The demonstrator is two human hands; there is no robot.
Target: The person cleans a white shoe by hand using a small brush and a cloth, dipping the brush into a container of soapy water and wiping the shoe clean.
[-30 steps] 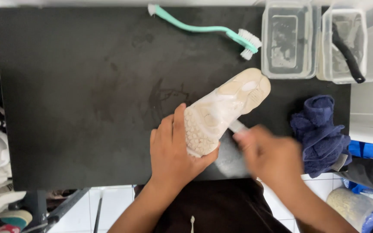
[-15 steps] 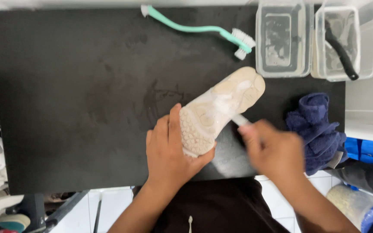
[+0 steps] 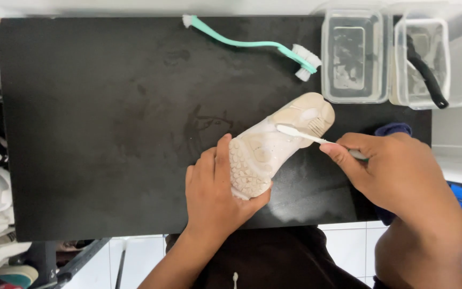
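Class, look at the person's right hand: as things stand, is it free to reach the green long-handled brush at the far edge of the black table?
Probably not at once: the right hand grips a small white brush on the shoe sole. The table towards the green brush looks bare.

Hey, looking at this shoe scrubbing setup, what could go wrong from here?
The soapy pale shoe is held only at one end by the left hand, so it might slip or twist under the small white brush in the right hand. Suds could also splash onto the black tabletop, and a wide stroke might knock the clear plastic tub.
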